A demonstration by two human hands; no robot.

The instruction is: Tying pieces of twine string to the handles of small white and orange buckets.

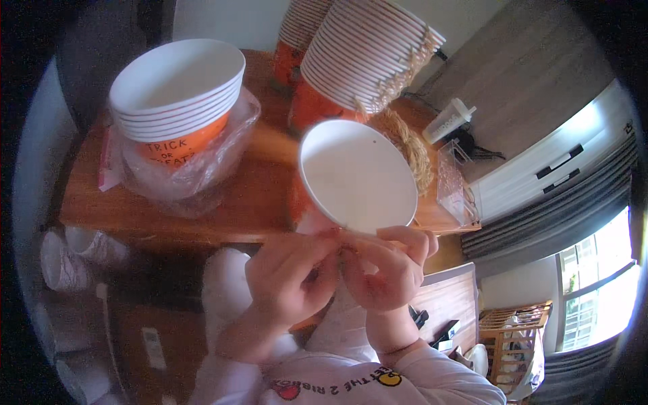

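Observation:
A white-lined paper bucket (358, 179) with an orange outside tips its mouth toward me at the table's near edge. A small dark dot shows inside, close to its far rim. Both of my hands meet at the near rim. My left hand (293, 273) is closed, thumb and fingertips pinched at the rim. Beside it, my right hand (385, 266) is closed too, its fingers curled against the bucket. Whatever is between the fingertips is too small and blurred to name. Just behind the bucket, a bundle of straw-coloured twine (408, 145) lies on the table.
Nested orange paper buckets (182, 101) in a clear plastic bag stand at left. A taller stack (368, 57), with twine strands along its rims, leans at the back. A white lidded cup (449, 121) and a clear box (455, 185) are at right on the wooden table (88, 196).

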